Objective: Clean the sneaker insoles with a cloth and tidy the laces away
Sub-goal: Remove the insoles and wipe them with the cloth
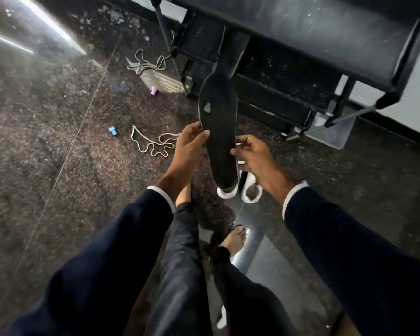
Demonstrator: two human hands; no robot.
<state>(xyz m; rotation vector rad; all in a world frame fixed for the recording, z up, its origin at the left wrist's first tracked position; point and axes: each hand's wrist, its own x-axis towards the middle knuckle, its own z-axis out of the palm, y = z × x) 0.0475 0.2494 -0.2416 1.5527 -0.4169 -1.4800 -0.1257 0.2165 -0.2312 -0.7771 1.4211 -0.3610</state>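
No readable text, labels, brands or numbers anywhere. The black insole (218, 122), pinched at its edges by the left hand (190, 141) and right hand (252, 151), carries only a small worn grey patch above the grip, no print legible. The white sneakers (250, 192) below the grip show no legible logo.

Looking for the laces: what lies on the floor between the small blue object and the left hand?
In the head view, a loose white lace lies between the small blue object and the left hand.
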